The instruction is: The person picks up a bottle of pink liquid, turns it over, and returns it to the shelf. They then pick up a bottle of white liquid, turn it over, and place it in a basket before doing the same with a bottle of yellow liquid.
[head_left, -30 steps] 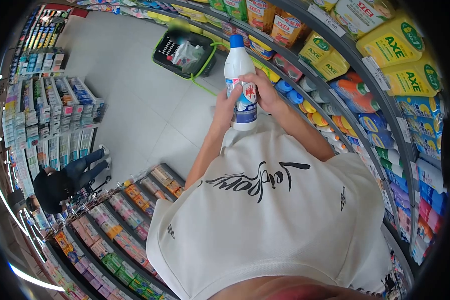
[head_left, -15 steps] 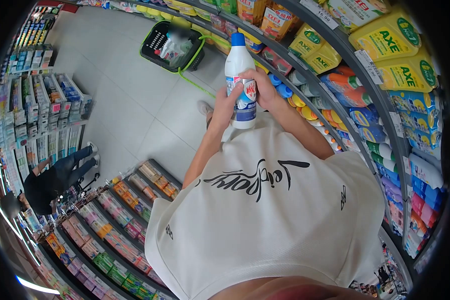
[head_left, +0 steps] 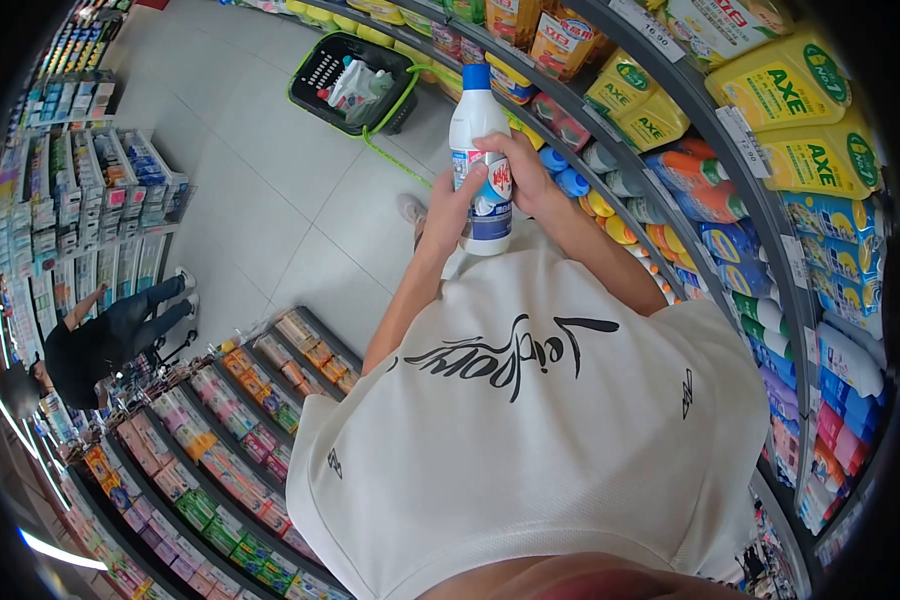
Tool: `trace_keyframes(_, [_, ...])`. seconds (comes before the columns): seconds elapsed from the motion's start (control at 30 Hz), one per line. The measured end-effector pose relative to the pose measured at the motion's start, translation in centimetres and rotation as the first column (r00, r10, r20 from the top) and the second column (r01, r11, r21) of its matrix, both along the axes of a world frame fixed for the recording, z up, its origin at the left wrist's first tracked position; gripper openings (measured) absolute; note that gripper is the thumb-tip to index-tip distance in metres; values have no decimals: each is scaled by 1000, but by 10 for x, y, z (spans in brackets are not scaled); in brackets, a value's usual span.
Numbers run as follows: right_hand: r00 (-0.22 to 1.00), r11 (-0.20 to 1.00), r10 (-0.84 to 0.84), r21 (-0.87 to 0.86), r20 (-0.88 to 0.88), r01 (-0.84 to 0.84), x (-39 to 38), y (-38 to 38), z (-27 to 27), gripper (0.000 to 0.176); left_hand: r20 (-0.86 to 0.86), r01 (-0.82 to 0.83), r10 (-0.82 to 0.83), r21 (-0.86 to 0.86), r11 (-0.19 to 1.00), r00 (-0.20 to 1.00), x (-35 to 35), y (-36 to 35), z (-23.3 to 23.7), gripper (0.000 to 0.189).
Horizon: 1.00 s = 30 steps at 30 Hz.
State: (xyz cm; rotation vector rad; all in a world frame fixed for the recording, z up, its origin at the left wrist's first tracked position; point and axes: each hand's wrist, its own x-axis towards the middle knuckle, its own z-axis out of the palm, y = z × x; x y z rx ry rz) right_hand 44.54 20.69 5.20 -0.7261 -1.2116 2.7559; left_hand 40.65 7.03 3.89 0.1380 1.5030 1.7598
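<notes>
Upright in front of my white shirt is a white bottle (head_left: 478, 115) with a blue cap and a blue, white and red label. My left hand (head_left: 452, 205) is wrapped round its left side, thumb on the label. On the other side my right hand (head_left: 522, 172) grips the bottle at mid-height, its fingers partly hidden. Both hands touch the bottle, and part of the label is covered by them.
A black basket (head_left: 320, 80) with a green rim and green handle stands on the tiled floor, packaged goods inside. Shelves (head_left: 705, 225) of cleaning products curve along the right. More shelves (head_left: 155, 410) line the lower left. A person (head_left: 95, 345) in dark clothes stands at the left.
The view has shifted slightly, so the basket appears a little further right and the shelves at left a little higher. Both hands stay closed on the bottle.
</notes>
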Motion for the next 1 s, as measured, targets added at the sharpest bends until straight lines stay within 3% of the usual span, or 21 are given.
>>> trace_keyframes(0.73, [995, 993, -84, 75, -47, 87, -5, 5, -3, 38, 0, 13, -13, 22, 1000, 1000, -2, 9, -2, 46])
trace_keyframes(0.8, [992, 992, -114, 49, -47, 116, -5, 6, -5, 45, 2, 18, -18, 20, 1000, 1000, -3, 9, -2, 46])
trace_keyframes(1.0, [994, 994, -101, 27, -46, 102, -4, 7, -5, 43, -9, 29, -29, 16, 999, 1000, -2, 10, 4, 44])
